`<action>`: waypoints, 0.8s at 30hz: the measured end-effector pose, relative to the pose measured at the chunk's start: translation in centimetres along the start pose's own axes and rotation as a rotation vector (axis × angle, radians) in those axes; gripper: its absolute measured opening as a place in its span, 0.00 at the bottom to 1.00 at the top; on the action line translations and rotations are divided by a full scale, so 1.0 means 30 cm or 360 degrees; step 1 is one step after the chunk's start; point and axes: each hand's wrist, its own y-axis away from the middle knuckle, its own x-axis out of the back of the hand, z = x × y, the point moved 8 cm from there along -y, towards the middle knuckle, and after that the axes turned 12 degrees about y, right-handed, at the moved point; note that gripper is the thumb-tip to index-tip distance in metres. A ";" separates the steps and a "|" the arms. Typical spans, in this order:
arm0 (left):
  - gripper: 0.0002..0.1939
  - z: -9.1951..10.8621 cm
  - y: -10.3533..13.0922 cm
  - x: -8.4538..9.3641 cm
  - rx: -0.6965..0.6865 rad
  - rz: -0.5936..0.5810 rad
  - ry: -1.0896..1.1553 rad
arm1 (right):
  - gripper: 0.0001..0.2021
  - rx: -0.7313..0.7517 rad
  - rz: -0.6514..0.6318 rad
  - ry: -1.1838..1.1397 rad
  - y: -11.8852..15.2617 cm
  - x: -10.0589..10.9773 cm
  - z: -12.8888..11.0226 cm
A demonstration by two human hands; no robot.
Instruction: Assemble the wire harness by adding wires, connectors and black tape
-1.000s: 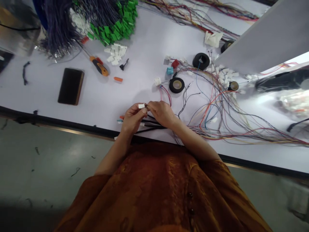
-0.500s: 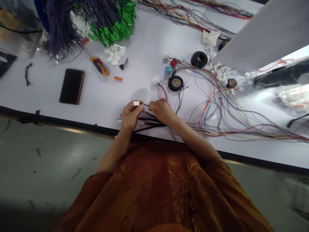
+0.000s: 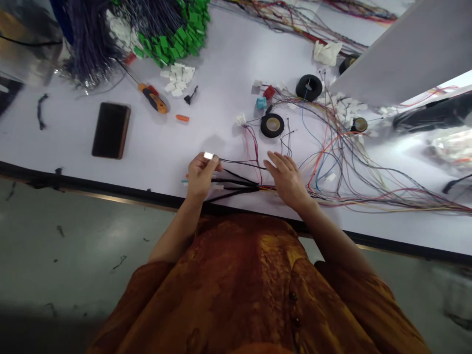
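Observation:
Between thumb and fingers, my left hand (image 3: 201,173) pinches a small white connector (image 3: 208,156). Thin dark wires (image 3: 241,162) run from it toward my right hand (image 3: 288,179), whose fingers are stretched out over the harness wires, gripping nothing. Below the thin wires lie several black-taped branches (image 3: 239,188) of the wire harness, which meet near the table's front edge. Red and pink wires (image 3: 255,145) lead up from there to another white connector (image 3: 241,119). A roll of black tape (image 3: 272,126) lies beyond my right hand.
Loose coloured wires (image 3: 342,162) spread to the right. A phone (image 3: 111,130), a screwdriver (image 3: 153,98) and an orange piece (image 3: 182,118) lie at left. Green connectors (image 3: 180,37) on wires are heaped at the back. A grey-white panel (image 3: 401,54) stands at right.
My right hand has moved right along the wires, away from my left hand, and its fingers have opened. My left hand still holds the white connector in nearly the same place.

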 end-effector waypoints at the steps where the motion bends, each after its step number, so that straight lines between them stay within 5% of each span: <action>1: 0.12 -0.003 -0.001 -0.005 0.0010 -0.0017 -0.0014 | 0.22 -0.0029 -0.0043 -0.0042 0.023 0.011 0.031; 4: 0.11 -0.004 -0.007 -0.016 0.0032 -0.0034 -0.0075 | 0.17 -0.0081 0.0036 -0.0291 0.028 0.094 0.108; 8: 0.13 0.025 -0.017 -0.026 -0.0009 -0.0016 -0.0126 | 0.15 -0.0350 0.0469 -0.0473 -0.135 0.201 0.227; 12: 0.14 0.052 -0.019 -0.036 -0.0056 -0.0013 -0.0183 | 0.13 -0.0727 0.0090 -0.0095 -0.390 0.076 0.330; 15: 0.12 0.067 -0.017 -0.041 -0.0094 -0.0019 -0.0187 | 0.13 -0.0941 -0.0169 0.0139 -0.467 0.012 0.378; 20: 0.15 0.078 -0.026 -0.051 -0.0083 -0.0025 -0.0255 | 0.13 -0.1038 0.0273 -0.0412 -0.389 0.127 0.322; 22: 0.16 0.086 -0.031 -0.060 -0.0115 -0.0055 -0.0254 | 0.12 -0.0920 0.0203 -0.0923 -0.368 0.129 0.235; 24: 0.15 0.095 -0.035 -0.070 -0.0153 -0.0102 -0.0262 | 0.11 -0.0778 -0.0093 -0.1463 -0.369 0.093 0.114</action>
